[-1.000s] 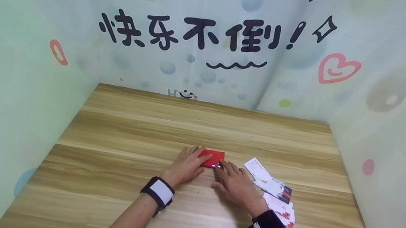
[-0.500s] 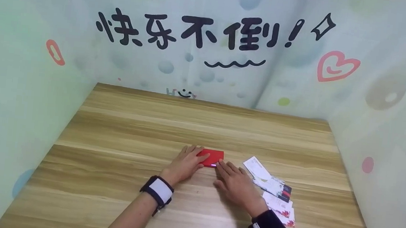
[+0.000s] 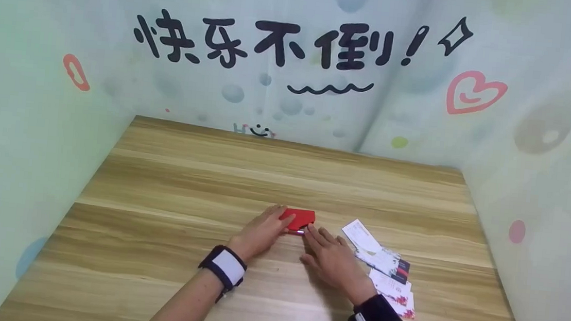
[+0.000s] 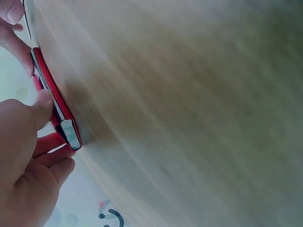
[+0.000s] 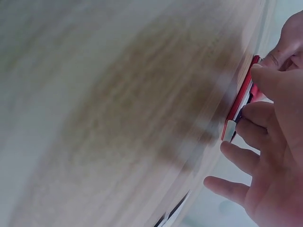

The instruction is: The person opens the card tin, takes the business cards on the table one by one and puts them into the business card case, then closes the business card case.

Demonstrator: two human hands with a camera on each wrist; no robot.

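A pale backdrop [image 3: 209, 89] is covering the back and both sides, bearing black lettering [image 3: 280, 42]. A wood-grain surface [image 3: 176, 166] is spreading below it. Near the middle, the left hand [image 3: 261, 232] is gripping the left part of a red case [image 3: 302, 216], its thumb pressing the near side and its other fingers bending round the end. The right hand [image 3: 328, 256] is touching the near right corner with its fingertips, its fingers reaching out fairly straight and holding nothing. Just right of that hand, overlapping cards [image 3: 386, 265] are lying fanned on the surface. The case itself is resting on the surface between both hands, a dark gap showing under its cover at the near right corner. In the left wrist view, a shiny metal end [image 4: 71, 134] is facing leftward.
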